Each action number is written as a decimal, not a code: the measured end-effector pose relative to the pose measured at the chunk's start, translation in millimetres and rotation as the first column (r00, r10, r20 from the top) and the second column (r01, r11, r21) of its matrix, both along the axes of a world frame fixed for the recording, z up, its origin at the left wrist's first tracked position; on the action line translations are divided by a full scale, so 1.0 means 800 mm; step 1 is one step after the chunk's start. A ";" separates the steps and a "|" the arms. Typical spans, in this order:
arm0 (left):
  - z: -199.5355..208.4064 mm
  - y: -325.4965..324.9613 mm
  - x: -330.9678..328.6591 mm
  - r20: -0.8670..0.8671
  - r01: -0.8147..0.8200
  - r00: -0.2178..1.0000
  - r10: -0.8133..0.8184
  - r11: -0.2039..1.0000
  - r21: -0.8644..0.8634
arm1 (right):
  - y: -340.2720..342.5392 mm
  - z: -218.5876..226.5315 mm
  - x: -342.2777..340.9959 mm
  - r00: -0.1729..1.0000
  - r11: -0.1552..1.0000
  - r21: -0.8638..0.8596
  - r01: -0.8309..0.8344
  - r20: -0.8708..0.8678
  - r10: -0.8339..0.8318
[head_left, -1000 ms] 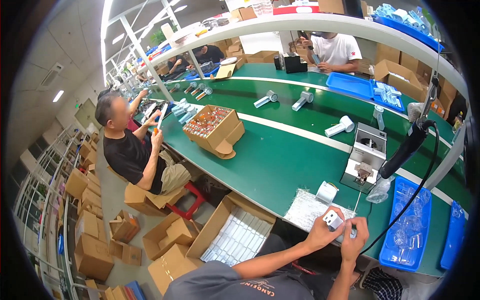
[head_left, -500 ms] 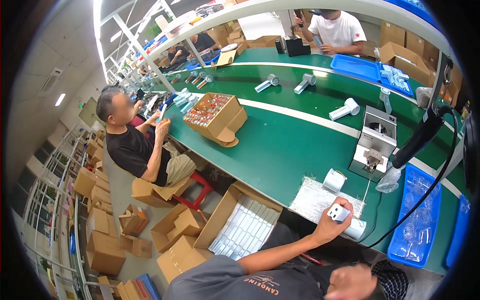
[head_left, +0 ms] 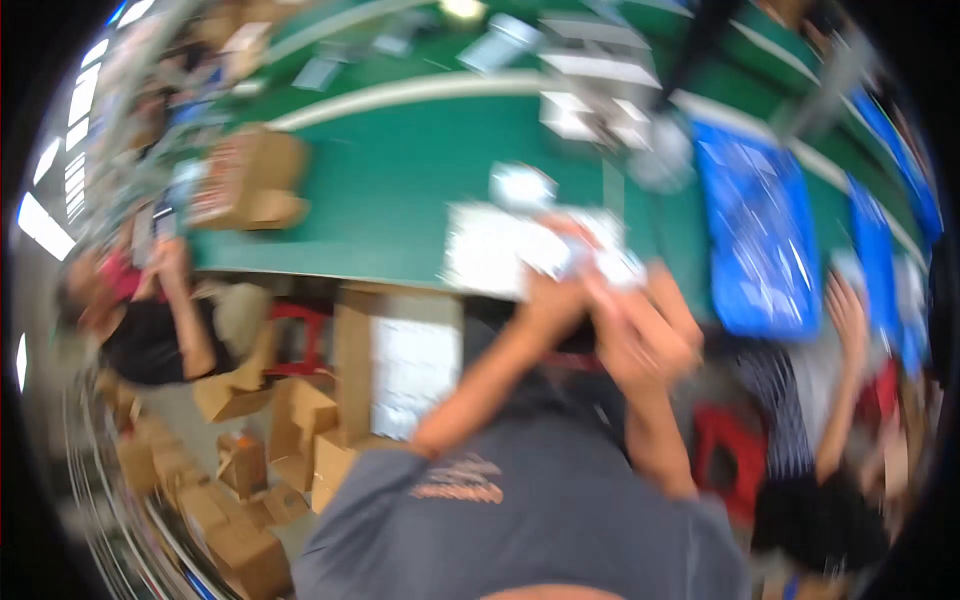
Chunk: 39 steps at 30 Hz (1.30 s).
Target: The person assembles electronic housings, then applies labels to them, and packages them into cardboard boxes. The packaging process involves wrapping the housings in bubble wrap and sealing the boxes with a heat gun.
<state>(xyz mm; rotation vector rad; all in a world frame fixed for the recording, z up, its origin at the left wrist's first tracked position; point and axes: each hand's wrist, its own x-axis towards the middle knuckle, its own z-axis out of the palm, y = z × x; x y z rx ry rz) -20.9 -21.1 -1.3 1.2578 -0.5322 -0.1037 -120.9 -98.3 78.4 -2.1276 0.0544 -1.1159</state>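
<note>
Left hand (head_left: 553, 292) appears closed around a small pale housing (head_left: 573, 259) by the white mat (head_left: 484, 246); right hand (head_left: 645, 330) adjoins, its grip too blurred to tell. We judge the housing light, rigid, smooth; best held by its sides.

On the green workbench (head_left: 390, 180), a blurred cardboard carton (head_left: 275, 175) stands at left, a grey metal machine (head_left: 600, 65) farther back, and a blue tray (head_left: 740, 318) to the right. Below the bench edge sits an open carton (head_left: 352, 365) with pale pieces inside. Red stools (head_left: 312, 340) and black-shirted co-workers (head_left: 155, 345) flank it.
</note>
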 end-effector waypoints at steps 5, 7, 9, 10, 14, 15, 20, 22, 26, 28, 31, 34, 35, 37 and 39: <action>-0.007 -0.010 0.032 -0.036 0.179 0.983 -0.178 0.983 0.039 | -0.046 -0.033 0.043 0.976 0.998 -0.040 0.050 -0.210 -0.057; -0.015 -0.011 0.026 -0.060 0.187 0.981 -0.183 0.980 0.069 | -0.059 -0.060 0.042 0.968 1.000 -0.024 0.016 -0.252 -0.022; -0.018 -0.010 0.025 -0.064 0.169 0.984 -0.163 0.980 0.103 | -0.062 -0.075 0.039 0.961 0.999 -0.004 -0.039 -0.274 0.037; -0.017 -0.009 0.022 -0.078 0.170 0.984 -0.162 0.980 0.108 | -0.064 -0.077 0.035 0.956 0.995 0.082 -0.064 -0.281 0.085; -0.033 0.010 0.017 -0.165 0.100 0.984 -0.064 0.971 0.218 | -0.063 -0.083 0.012 0.951 0.975 0.218 0.037 -0.308 0.033; -0.048 0.019 0.021 -0.251 0.103 0.966 -0.056 0.979 0.178 | -0.059 -0.102 0.018 0.956 0.949 0.312 0.043 -0.288 0.052; -0.037 0.046 0.050 -0.160 0.169 0.978 -0.137 0.963 0.209 | -0.048 -0.087 0.031 0.970 0.961 0.220 -0.169 -0.135 0.202; -0.021 0.029 0.037 -0.140 0.189 0.977 -0.163 0.961 0.200 | -0.053 -0.084 0.033 0.970 0.967 0.201 -0.156 -0.156 0.189; -0.021 0.007 0.031 -0.184 0.158 0.973 -0.136 0.982 0.109 | -0.057 -0.086 0.036 0.974 0.857 0.499 -0.131 -0.094 0.204; -0.030 0.017 0.043 -0.208 0.211 0.954 -0.217 0.976 -0.052 | -0.046 -0.090 0.044 0.967 0.546 0.821 -0.169 0.032 0.251; -0.024 0.036 0.047 -0.213 0.095 0.974 -0.082 0.994 0.051 | -0.034 -0.121 0.071 0.964 0.483 0.845 -0.228 0.128 0.232; -0.030 0.006 0.044 -0.203 0.192 0.960 -0.195 0.981 -0.031 | -0.047 -0.109 0.047 0.951 0.451 0.838 -0.306 0.245 0.190; -0.019 -0.009 0.037 -0.247 0.184 0.949 -0.196 0.980 -0.070 | -0.057 -0.125 0.047 0.984 0.613 0.770 -0.177 0.144 0.104; -0.004 -0.023 0.034 -0.319 0.169 0.922 -0.219 0.970 -0.177 | -0.051 -0.108 0.044 0.996 0.678 0.731 -0.079 0.032 0.082; 0.007 -0.026 0.030 -0.363 0.173 0.905 -0.220 0.972 -0.157 | -0.042 -0.101 0.043 0.998 0.755 0.654 -0.042 0.000 0.056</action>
